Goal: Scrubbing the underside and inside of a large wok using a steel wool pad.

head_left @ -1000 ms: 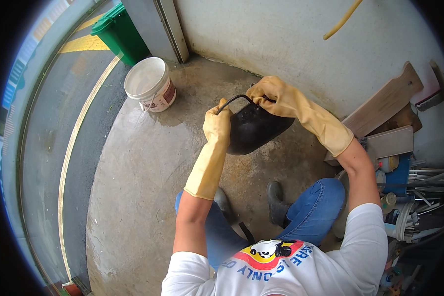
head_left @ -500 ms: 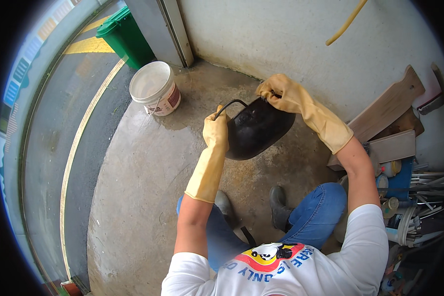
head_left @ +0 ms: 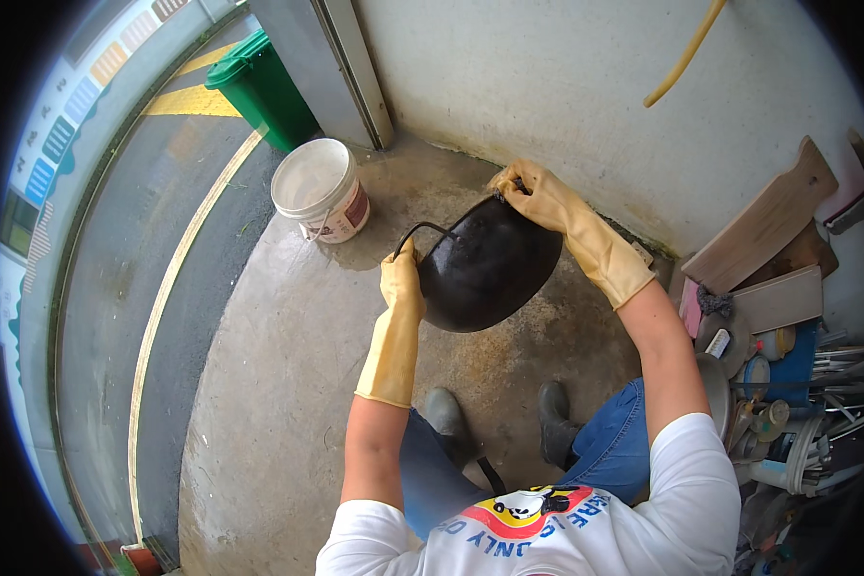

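Note:
A black wok [head_left: 491,271] is held up in front of me, tilted, its rounded outside toward me. My left hand [head_left: 402,280], in a long yellow rubber glove, is closed around the wok's looped handle [head_left: 422,228] on the left. At the wok's far upper rim is my right hand [head_left: 536,195], gloved the same way, its fingers bent over the edge. They pinch a dark, rough wad that looks like a scouring pad [head_left: 499,196], mostly hidden by the glove. The wok's inside faces away from me.
A whitish bucket [head_left: 319,192] stands on the wet concrete, with a green bin [head_left: 267,96] behind it. Wooden boards [head_left: 766,216] lean on the right wall, above a clutter of pots and metal rods [head_left: 840,370]. A yellow hose [head_left: 686,53] hangs at the wall.
The wok has shifted slightly left and down in view and shows more of its rounded outside. My right hand has moved a little left and down along the rim; my left hand keeps the handle.

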Demonstrator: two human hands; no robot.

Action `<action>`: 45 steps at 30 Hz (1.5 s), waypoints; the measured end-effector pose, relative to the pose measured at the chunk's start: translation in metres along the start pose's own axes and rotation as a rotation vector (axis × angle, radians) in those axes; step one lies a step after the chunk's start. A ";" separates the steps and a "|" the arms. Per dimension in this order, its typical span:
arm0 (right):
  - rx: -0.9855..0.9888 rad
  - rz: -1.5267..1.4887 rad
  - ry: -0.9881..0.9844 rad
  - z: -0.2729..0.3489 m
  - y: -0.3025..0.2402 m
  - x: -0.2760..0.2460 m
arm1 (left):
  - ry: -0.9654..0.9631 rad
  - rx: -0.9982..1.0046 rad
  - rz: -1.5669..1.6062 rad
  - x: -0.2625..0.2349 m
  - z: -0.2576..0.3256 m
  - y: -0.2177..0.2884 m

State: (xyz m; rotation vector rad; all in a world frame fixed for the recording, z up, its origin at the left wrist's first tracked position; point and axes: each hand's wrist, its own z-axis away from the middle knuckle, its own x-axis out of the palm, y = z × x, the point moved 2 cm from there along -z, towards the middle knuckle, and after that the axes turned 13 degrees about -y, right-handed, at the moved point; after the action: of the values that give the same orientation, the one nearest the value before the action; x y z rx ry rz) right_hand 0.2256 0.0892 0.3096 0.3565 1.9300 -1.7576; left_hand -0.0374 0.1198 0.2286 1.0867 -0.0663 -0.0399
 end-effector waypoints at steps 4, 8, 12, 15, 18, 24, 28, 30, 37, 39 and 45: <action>-0.015 0.042 0.016 -0.003 0.002 -0.003 | -0.015 -0.015 0.030 0.004 0.001 0.002; -0.055 0.129 0.004 -0.005 -0.010 0.002 | 0.045 -0.034 -0.041 0.017 0.017 0.014; -0.181 0.422 -0.228 -0.005 -0.066 0.017 | 0.010 -0.046 -0.043 0.033 0.034 0.034; -0.010 0.664 -0.170 -0.002 -0.063 0.005 | -0.120 0.007 -0.058 0.044 0.033 0.035; -0.061 0.731 -0.063 0.009 -0.052 -0.006 | -0.229 0.107 -0.128 0.051 0.029 0.034; -0.027 0.540 0.103 0.043 -0.035 -0.045 | -0.728 0.402 -0.062 0.054 0.044 0.033; 0.021 0.479 0.309 0.054 -0.002 -0.071 | -0.770 0.416 -0.207 0.058 0.048 0.031; -0.066 0.376 0.281 0.062 0.008 -0.083 | -0.777 0.386 -0.164 0.066 0.041 0.024; 0.013 0.374 0.315 0.074 0.001 -0.098 | -0.749 0.302 -0.090 0.089 0.046 0.026; 0.009 0.197 0.311 0.077 0.010 -0.100 | -0.667 0.308 -0.131 0.088 0.057 0.036; 0.073 0.214 0.359 0.069 0.004 -0.085 | -0.456 0.294 -0.215 0.076 0.063 0.049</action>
State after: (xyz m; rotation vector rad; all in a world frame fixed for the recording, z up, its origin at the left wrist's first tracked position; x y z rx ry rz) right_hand 0.3121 0.0335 0.3478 0.9247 1.9770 -1.7123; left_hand 0.0341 0.0820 0.3034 1.3580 -0.3750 -0.4843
